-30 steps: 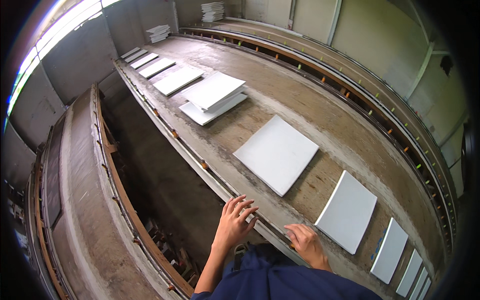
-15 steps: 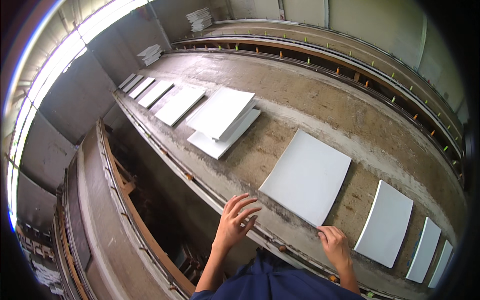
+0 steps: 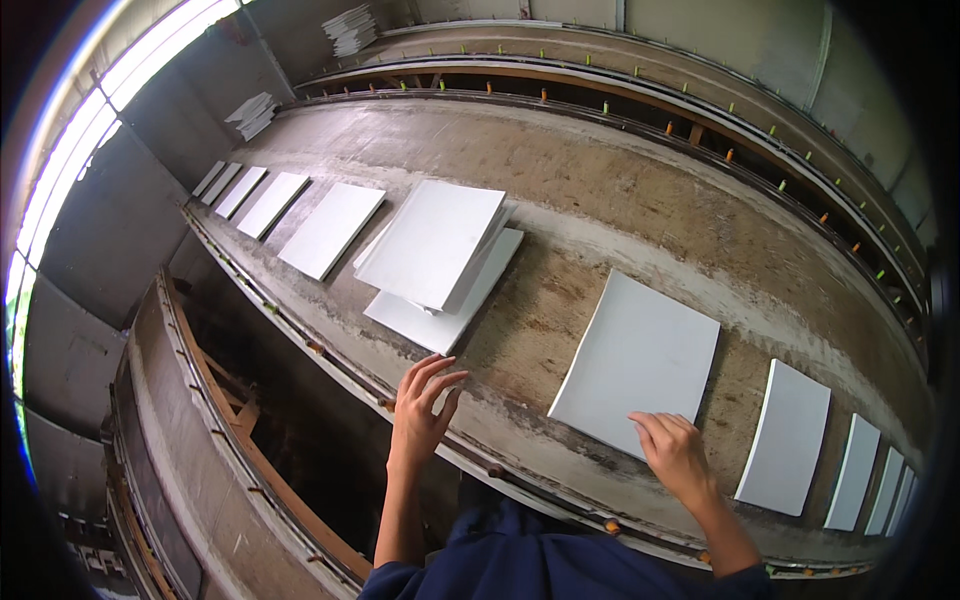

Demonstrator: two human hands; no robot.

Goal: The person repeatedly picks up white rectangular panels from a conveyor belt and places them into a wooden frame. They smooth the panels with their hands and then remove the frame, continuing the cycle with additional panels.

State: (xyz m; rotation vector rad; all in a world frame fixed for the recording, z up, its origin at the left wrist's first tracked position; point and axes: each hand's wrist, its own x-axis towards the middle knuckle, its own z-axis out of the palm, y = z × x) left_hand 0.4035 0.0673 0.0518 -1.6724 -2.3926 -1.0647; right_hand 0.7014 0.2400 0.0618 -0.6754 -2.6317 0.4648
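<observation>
A thin white rectangular board (image 3: 640, 355) lies flat on the long brown work surface (image 3: 560, 290) in front of me. Over its near right corner hovers my right hand (image 3: 678, 458), fingers loosely bent and nothing visible in them; whether a fingertip touches the board I cannot tell. My left hand (image 3: 424, 410) is raised by the surface's near edge, fingers spread and holding nothing. Just beyond it sits an uneven stack of white boards (image 3: 440, 240), with a lower board (image 3: 400, 320) sticking out toward me.
Single white boards lie in a row to the left (image 3: 333, 228) and the right (image 3: 785, 437). More stacks (image 3: 253, 116) stand at the far left end. Small orange and green pegs line the rails. A dark gap (image 3: 300, 390) separates this surface from another bench (image 3: 190, 450) at left.
My right hand has come off the board's near corner and now hovers over it. My left hand has shifted left, toward the stack. The view has shifted to the right.
</observation>
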